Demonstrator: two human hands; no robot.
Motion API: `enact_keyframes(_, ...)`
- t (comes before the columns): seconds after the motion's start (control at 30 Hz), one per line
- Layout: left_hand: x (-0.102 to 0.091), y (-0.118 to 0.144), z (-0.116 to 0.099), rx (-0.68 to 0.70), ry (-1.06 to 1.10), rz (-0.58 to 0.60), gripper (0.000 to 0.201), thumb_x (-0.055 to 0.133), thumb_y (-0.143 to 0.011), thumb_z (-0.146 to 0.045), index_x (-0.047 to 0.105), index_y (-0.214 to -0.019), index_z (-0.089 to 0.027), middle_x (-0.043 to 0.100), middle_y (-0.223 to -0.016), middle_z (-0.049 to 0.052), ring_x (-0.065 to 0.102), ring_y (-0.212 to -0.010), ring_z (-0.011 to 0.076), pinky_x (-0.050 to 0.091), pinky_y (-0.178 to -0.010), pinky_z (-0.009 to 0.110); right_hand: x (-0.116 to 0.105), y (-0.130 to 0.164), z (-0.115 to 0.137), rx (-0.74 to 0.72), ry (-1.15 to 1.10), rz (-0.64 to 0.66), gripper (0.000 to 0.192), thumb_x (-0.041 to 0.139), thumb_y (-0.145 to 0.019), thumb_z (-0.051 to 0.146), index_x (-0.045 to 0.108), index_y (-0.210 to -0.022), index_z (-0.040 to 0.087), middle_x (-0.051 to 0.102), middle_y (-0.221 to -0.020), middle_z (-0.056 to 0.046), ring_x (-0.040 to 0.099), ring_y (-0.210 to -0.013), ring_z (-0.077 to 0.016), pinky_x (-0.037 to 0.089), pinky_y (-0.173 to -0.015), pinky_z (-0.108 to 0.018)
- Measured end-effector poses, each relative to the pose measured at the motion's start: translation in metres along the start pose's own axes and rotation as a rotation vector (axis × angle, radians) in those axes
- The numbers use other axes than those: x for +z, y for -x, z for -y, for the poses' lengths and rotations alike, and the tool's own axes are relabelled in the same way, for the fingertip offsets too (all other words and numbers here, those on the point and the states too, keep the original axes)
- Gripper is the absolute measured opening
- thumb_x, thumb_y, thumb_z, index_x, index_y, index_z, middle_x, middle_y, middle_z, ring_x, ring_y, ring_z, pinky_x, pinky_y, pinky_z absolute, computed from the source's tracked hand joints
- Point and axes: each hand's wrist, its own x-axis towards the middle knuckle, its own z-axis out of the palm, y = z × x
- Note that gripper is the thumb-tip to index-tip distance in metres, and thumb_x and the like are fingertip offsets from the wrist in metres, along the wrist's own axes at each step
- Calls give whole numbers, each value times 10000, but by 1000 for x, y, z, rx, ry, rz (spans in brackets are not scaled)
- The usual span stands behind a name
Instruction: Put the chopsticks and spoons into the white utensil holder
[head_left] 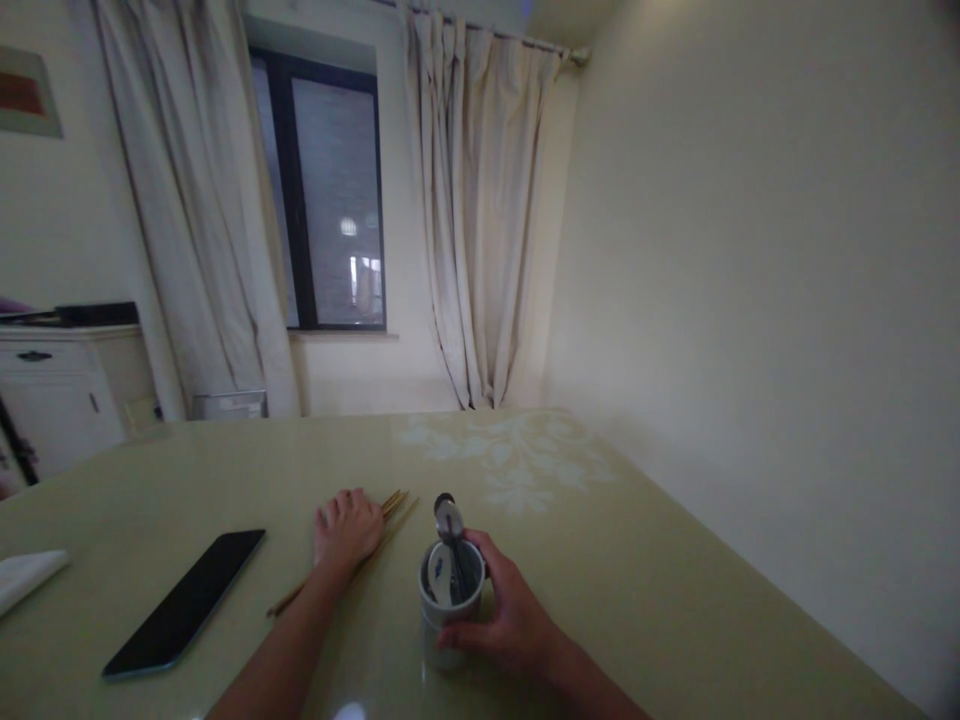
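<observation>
here, right hand [514, 612] round cup [433, 618], left hand [349, 525] on sticks [393, 504]

No legible text (blue mark [439, 566] on white utensil [438, 583] unreadable).

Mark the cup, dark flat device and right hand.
Cup [441, 614]: head view, upper front wall.
Dark flat device [187, 604]: head view, middle of top face.
Right hand [519, 618]: head view, back of the hand.
</observation>
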Motion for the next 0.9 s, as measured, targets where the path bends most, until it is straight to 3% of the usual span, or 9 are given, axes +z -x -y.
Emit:
enact_keyframes(0.27,6,4,-3,26,-10,45,548,268,-1003,-359,588,-1335,-62,582,-1422,266,532,-1340,407,320,-1132,609,1,-1,6,-3,24,-3,958,1001,-583,459,545,-1395,236,679,-1317,-117,630,-1199,-335,462,-1064,-463)
enact_keyframes(0.77,0,37,-20,70,127,-12,525,336,-992,-317,552,-1419,-101,536,-1523,220,457,-1425,369,196,-1217,645,0,-3,-2,-11,10,2,954,968,-627,502,510,-1414,219,678,-1329,-129,629,-1227,-331,460,-1069,-451)
enact_keyframes(0.9,0,24,-13,-62,263,-35,497,306,-1004,-328,597,-1375,-173,634,-1436,182,579,-1328,352,386,-1130,585,0,-3,0,-11,13,7,961,977,-610,509,523,-1407,223,678,-1324,-129,628,-1215,-333,460,-1064,-455)
